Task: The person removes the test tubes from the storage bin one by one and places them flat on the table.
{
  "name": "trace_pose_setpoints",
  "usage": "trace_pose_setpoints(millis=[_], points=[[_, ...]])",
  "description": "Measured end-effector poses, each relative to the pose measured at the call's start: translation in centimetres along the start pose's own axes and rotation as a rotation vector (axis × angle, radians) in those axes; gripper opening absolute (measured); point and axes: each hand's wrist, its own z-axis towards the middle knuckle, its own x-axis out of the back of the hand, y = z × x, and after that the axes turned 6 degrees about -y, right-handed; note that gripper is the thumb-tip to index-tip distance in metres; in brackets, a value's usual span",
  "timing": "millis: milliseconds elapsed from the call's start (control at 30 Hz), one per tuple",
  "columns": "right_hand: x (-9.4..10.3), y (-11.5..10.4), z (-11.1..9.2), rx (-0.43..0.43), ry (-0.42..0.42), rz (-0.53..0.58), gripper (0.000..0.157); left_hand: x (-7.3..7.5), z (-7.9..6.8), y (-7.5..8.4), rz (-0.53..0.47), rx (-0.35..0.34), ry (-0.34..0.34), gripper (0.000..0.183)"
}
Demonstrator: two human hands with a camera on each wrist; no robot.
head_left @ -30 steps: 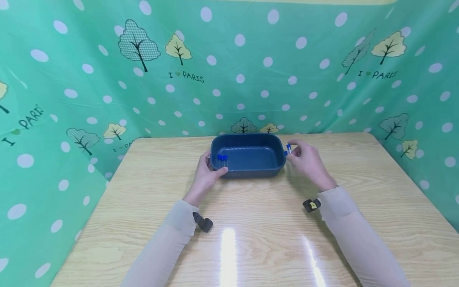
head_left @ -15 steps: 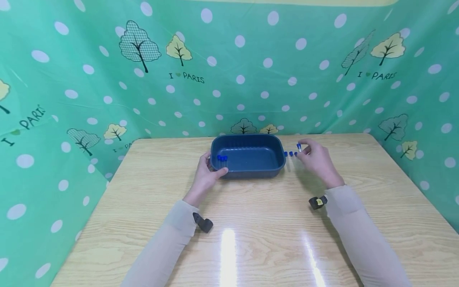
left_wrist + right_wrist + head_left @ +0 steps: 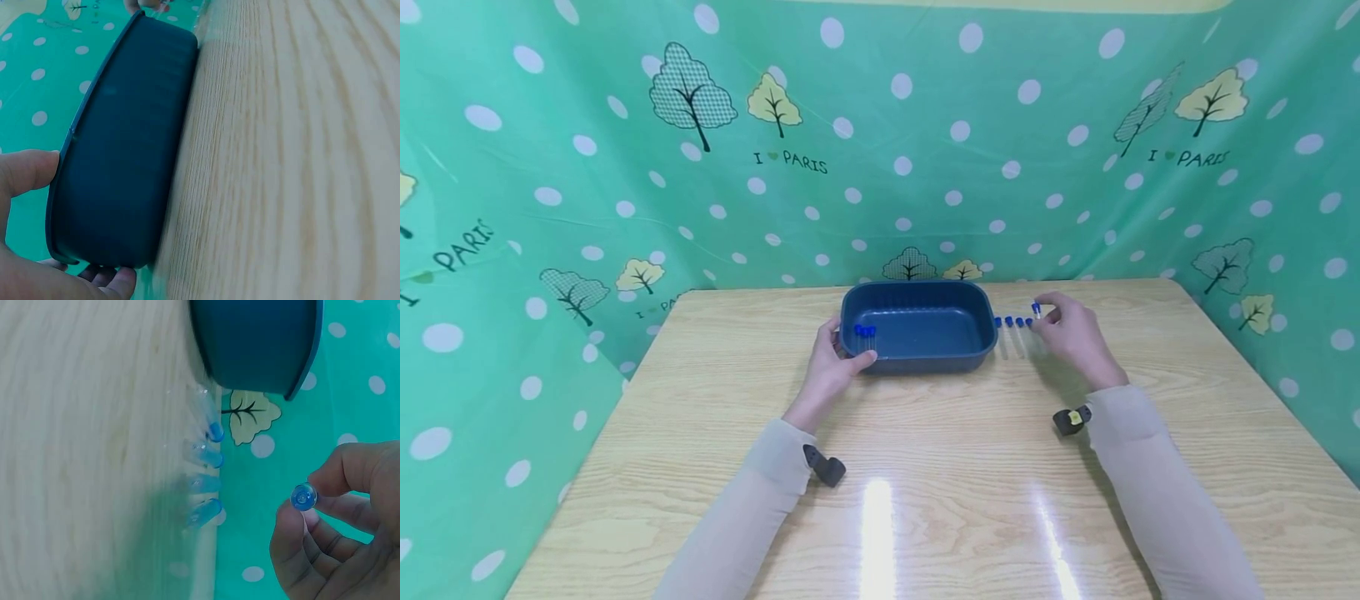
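At the left end of a dark blue plastic basin [image 3: 925, 333], my left hand [image 3: 835, 362] grips the wall. In the left wrist view the thumb [image 3: 37, 170] lies at the rim and several fingertips show at the basin's end. A few blue-capped test tubes [image 3: 865, 331] lie inside, beside that hand. My right hand [image 3: 1072, 335] pinches one blue-capped clear test tube [image 3: 304, 497] between thumb and fingers, above the table. Below and left of it, several blue-capped test tubes [image 3: 203, 453] lie side by side on the table, just right of the basin.
The wood-grain table [image 3: 955, 467] reaches back to a green dotted curtain [image 3: 925, 167] right behind the basin. Curtain also hangs along both sides. Black wrist cameras [image 3: 825, 465] sit on both sleeves.
My right hand has moved to the right, away from the basin, still pinching a tube. More of the row of tubes on the table shows now. The left hand and basin have stayed put.
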Motion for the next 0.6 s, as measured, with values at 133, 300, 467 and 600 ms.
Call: trace_pose_setpoints(millis=[133, 300, 467, 600], points=[[-0.1, 0.5, 0.1, -0.015, -0.014, -0.011, 0.052, -0.1, -0.1, 0.0, -0.002, -0.002, 0.000, 0.086], [-0.1, 1.2, 0.4, -0.033, -0.029, -0.022, 0.050, -0.1, -0.1, 0.0, 0.002, 0.001, 0.001, 0.086], [0.0, 2.1, 0.8, -0.050, -0.058, -0.006, 0.051, 0.0, -0.1, 0.0, 0.005, 0.001, 0.001, 0.086], [0.1, 2.7, 1.0, -0.070, -0.085, 0.009, 0.052, 0.0, -0.1, 0.1, 0.010, 0.003, -0.002, 0.086]])
